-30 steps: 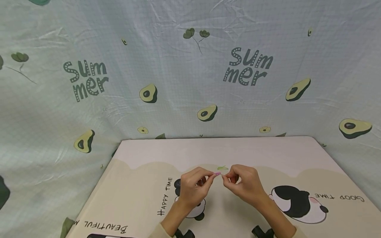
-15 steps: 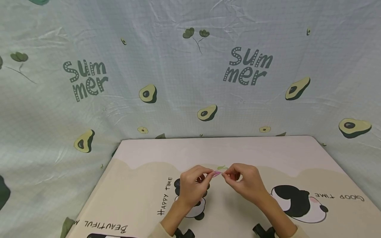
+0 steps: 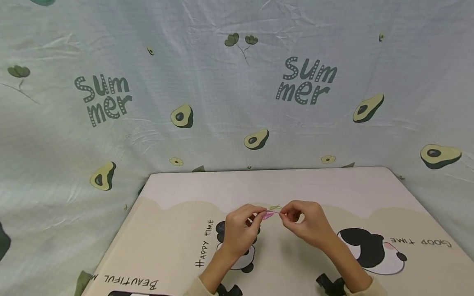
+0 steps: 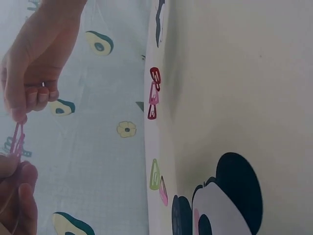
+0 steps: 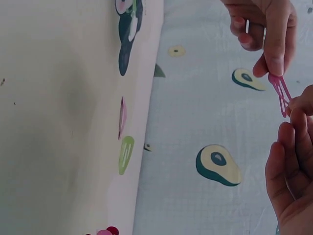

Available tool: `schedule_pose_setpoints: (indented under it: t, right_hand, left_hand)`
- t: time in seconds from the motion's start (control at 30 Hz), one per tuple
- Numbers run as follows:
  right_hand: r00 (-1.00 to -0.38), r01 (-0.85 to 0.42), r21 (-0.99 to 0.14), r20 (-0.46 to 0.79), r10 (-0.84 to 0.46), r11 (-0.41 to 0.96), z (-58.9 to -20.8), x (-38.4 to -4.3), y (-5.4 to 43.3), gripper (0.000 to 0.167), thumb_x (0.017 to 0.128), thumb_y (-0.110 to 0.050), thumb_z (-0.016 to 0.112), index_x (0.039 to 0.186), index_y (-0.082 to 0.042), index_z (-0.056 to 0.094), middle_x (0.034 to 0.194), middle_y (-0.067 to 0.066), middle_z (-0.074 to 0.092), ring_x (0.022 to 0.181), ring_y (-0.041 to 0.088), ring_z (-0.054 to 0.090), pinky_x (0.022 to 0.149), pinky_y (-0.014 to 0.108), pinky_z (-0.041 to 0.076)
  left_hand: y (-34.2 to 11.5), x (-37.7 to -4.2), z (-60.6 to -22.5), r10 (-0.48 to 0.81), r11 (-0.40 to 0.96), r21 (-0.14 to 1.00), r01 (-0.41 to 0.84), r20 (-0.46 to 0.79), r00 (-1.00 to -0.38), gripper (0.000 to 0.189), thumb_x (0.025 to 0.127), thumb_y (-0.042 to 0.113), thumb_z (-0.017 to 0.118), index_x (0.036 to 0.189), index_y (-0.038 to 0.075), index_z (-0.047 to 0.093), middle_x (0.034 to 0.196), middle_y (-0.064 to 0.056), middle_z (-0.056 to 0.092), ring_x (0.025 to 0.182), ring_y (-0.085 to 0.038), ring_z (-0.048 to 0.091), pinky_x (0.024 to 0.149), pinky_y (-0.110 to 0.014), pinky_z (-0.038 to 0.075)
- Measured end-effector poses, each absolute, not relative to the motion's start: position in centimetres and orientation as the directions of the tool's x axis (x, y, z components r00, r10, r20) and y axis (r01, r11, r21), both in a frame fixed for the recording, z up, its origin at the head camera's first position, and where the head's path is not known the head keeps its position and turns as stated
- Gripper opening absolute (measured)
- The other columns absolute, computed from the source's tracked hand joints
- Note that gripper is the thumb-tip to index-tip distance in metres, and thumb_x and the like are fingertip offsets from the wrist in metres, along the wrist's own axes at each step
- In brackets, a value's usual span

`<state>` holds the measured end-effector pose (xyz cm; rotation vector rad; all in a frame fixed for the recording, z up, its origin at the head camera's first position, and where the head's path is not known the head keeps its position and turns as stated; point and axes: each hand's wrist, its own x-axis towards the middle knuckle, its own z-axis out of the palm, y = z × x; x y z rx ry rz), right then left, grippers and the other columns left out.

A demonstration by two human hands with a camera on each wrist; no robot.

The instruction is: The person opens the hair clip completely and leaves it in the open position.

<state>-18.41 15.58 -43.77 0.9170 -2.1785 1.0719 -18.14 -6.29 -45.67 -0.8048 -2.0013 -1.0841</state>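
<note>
My left hand (image 3: 242,230) pinches a pink snap hair clip (image 4: 18,137) between thumb and forefinger, held up above the table. Facing it, my right hand (image 3: 307,224) pinches the clip's other end with its fingertips. The two legs of the clip look spread apart in both wrist views. Below the hands, a green snap clip (image 5: 126,155) lies on the table, and close to it is another pink clip (image 5: 122,117). Farther along sits a small group of red and pink clips (image 4: 154,93), which my right hand hides in the head view.
The table (image 3: 177,189) has a pale cover with printed pandas and lettering. Behind its far edge hangs a light curtain (image 3: 214,82) printed with avocados. A black object (image 3: 329,285) sits by my right wrist, and a similar black object (image 3: 231,290) by the left.
The pink clip, narrow a second ago, now shows its legs spread. My right hand has shifted slightly up and right; the left has barely moved.
</note>
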Motion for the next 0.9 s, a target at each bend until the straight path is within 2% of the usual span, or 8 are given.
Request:
schedule_pose_setpoints:
  t: [0.3,0.6,0.9]
  right_hand:
    - [-0.635,-0.763,-0.489,0.69,-0.349,0.422,-43.6,-18.8,16.1,0.026,0.077,0.009,0.08,0.084,-0.015,0.074,0.067,-0.013,0.062,0.06,-0.004,0.052,0.054,0.018,0.052]
    - [-0.76,-0.649,-0.632,0.554,-0.339,0.424,-43.1,-18.6,16.7,0.016,0.087,0.001,0.077,0.086,-0.015,0.075,0.07,-0.007,0.07,0.061,-0.002,0.058,0.055,0.022,0.053]
    - [-0.795,-0.606,-0.661,0.526,-0.303,0.443,-42.6,-19.2,17.2,0.011,0.09,-0.003,0.077,0.088,-0.014,0.075,0.071,-0.008,0.069,0.062,0.002,0.059,0.055,0.024,0.053]
  left_hand:
    - [-6.4,-17.9,-45.0,0.208,0.444,0.498,0.745,0.752,-0.626,0.004,0.092,0.011,0.078,0.095,0.012,0.079,0.085,0.001,0.077,0.066,-0.005,0.065,0.058,-0.008,0.051]
    - [-6.2,-18.0,-44.6,0.219,0.416,0.512,0.752,0.746,-0.629,0.005,0.091,0.012,0.079,0.095,0.012,0.08,0.084,0.001,0.078,0.065,-0.003,0.066,0.057,-0.01,0.052]
    - [-5.7,-19.2,-44.6,0.208,0.378,0.618,0.689,0.668,-0.714,0.006,0.093,0.014,0.077,0.097,0.012,0.081,0.084,0.0,0.078,0.069,-0.006,0.068,0.062,-0.017,0.057]
